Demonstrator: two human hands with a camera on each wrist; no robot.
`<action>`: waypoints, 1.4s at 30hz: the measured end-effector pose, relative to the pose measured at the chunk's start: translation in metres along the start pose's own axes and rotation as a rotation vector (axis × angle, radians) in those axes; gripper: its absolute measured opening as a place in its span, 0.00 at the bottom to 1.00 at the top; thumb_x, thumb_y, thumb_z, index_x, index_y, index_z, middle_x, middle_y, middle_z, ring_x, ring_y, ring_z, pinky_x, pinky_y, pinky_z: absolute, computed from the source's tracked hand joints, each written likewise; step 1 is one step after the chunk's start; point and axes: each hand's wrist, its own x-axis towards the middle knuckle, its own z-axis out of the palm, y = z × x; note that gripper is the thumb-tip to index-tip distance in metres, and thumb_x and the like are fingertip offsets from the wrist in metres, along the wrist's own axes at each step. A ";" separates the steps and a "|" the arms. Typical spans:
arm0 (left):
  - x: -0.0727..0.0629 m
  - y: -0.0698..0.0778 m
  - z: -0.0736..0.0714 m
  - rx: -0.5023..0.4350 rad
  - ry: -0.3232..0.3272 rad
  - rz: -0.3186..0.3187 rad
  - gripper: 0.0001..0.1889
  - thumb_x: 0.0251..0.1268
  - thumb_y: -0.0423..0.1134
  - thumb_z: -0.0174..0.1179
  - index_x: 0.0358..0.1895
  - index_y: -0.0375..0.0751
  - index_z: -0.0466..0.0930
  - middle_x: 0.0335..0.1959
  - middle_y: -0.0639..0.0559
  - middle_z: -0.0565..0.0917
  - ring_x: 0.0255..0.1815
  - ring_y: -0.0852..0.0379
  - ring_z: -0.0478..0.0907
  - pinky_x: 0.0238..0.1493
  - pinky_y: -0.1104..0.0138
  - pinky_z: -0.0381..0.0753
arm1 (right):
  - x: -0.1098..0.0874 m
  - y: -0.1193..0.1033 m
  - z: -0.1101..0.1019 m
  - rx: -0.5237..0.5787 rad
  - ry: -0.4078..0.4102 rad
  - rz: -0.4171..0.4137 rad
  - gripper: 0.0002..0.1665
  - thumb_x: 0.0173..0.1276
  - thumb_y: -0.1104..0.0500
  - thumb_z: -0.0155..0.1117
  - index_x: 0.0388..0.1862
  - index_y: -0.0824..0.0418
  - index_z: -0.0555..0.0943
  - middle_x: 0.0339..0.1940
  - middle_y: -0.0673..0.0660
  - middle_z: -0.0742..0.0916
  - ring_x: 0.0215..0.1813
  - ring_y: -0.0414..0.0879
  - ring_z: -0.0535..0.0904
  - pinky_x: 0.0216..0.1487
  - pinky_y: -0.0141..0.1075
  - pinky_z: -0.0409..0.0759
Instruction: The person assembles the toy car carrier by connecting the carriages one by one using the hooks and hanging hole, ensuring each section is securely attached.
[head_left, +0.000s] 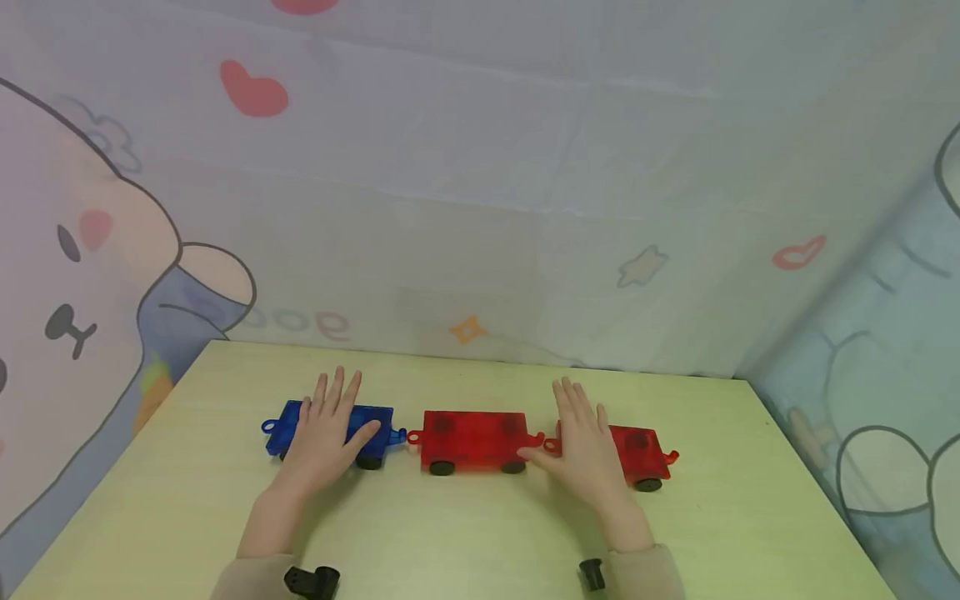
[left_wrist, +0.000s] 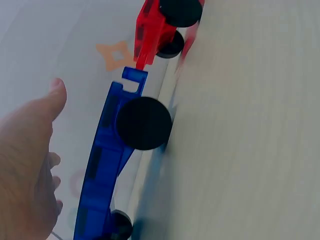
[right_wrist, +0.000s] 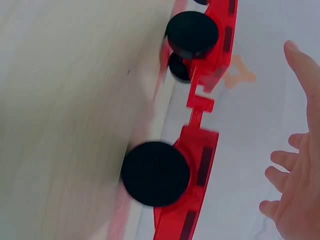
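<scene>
We held our left hand (head_left: 322, 446) above the blue car (head_left: 372, 414), right hand (head_left: 588, 454) above the rightmost red car (head_left: 637, 446), thumbs out, both grips empty.

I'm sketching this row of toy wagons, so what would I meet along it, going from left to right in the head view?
Blue end ring → blue wagon → middle red wagon → rightmost red wagon → red end hook.
</scene>
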 end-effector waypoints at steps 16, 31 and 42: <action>-0.003 -0.019 -0.008 -0.144 0.060 0.033 0.46 0.68 0.55 0.58 0.78 0.34 0.45 0.78 0.31 0.51 0.78 0.33 0.46 0.72 0.35 0.50 | 0.025 -0.022 0.016 0.154 -0.069 -0.090 0.66 0.50 0.40 0.78 0.79 0.63 0.52 0.79 0.59 0.62 0.79 0.56 0.57 0.79 0.53 0.52; -0.007 -0.026 -0.007 -0.182 -0.006 -0.049 0.60 0.46 0.60 0.73 0.79 0.43 0.47 0.78 0.33 0.52 0.74 0.27 0.54 0.64 0.32 0.62 | 0.044 -0.041 0.036 0.271 -0.214 -0.081 0.64 0.50 0.42 0.79 0.78 0.60 0.55 0.78 0.57 0.64 0.77 0.55 0.60 0.72 0.52 0.67; -0.006 -0.031 -0.006 -0.119 -0.024 -0.019 0.59 0.44 0.62 0.73 0.76 0.35 0.54 0.76 0.31 0.56 0.73 0.28 0.56 0.66 0.34 0.62 | 0.050 -0.042 0.041 0.314 -0.308 -0.079 0.62 0.49 0.44 0.81 0.77 0.59 0.59 0.76 0.58 0.67 0.76 0.57 0.63 0.70 0.54 0.69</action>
